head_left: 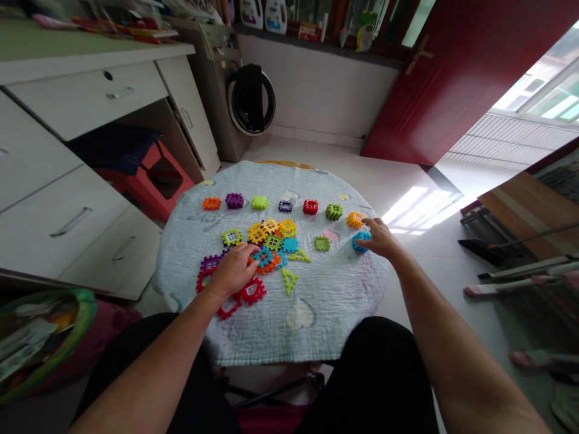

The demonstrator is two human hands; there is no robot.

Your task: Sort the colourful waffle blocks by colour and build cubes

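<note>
My left hand reaches into a loose pile of toothed plastic building blocks, its fingertips closed at the edge of a blue window block. Around it lie red blocks, purple blocks, yellow blocks and a green window block. Over at the right side of the table, my right hand has thumb and fingers around a stack of blue blocks. Just behind that stack stands an orange-yellow stack. The right fingers partly cover the blue stack.
A row of colour-sorted blocks runs along the far side, including a red stack and a purple stack. One green square block and green triangles lie on the cloth-covered table. A basket stands at left.
</note>
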